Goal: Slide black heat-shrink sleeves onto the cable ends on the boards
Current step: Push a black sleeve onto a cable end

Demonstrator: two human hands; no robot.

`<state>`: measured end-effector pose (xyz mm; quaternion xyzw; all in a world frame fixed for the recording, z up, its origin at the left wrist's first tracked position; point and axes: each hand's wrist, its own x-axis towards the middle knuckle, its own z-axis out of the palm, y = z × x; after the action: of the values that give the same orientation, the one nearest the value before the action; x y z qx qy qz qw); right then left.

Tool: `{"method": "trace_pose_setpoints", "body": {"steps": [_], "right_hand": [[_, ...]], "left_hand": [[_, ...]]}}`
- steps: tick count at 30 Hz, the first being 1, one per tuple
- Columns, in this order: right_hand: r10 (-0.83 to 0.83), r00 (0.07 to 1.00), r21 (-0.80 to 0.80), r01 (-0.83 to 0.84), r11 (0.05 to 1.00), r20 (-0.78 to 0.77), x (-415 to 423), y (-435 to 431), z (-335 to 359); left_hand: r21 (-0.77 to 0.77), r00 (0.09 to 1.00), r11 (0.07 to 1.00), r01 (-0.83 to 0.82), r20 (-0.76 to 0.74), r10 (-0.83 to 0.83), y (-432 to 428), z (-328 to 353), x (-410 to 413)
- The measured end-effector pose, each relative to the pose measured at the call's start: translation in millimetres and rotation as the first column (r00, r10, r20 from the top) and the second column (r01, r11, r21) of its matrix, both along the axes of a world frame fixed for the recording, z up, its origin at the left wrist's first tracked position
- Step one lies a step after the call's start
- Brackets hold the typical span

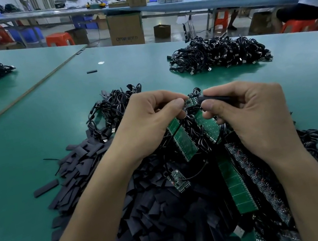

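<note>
Two hands w/ firm pinches above the sleeve pile [165, 214]: left hand [153, 119] holds small PCB [192, 102], right hand [253, 113] holds black heat-shrink sleeve [216, 97] touching its end; flattened mouth prob. snags a corner & buckles.

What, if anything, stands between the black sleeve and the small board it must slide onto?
Nothing visible. The right hand pinches the sleeve, its end right at the small green board pinched by the left hand; tangled cables lie below, not between.

Left hand [150, 121] and right hand [251, 111] hover close together, each pinching with curled fingers and thumb.
</note>
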<state>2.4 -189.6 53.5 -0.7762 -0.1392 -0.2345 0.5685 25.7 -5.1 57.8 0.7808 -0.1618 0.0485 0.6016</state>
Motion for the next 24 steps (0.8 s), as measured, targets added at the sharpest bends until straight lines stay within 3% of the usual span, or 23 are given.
{"method": "trace_pose_setpoints", "body": {"steps": [16,24], "right_hand": [[-0.014,1.000,0.010,0.014,1.000,0.005,0.5,1.8,-1.7],[0.156,0.986,0.010,-0.156,0.988,-0.059,-1.0,-5.7,-0.6]], "left_hand": [[-0.040,1.000,0.999,0.015,0.000,-0.015,-2.1,0.4,-0.7],[0.021,0.992,0.992,0.124,-0.022,-0.124,4.5,3.0,-1.6]]}}
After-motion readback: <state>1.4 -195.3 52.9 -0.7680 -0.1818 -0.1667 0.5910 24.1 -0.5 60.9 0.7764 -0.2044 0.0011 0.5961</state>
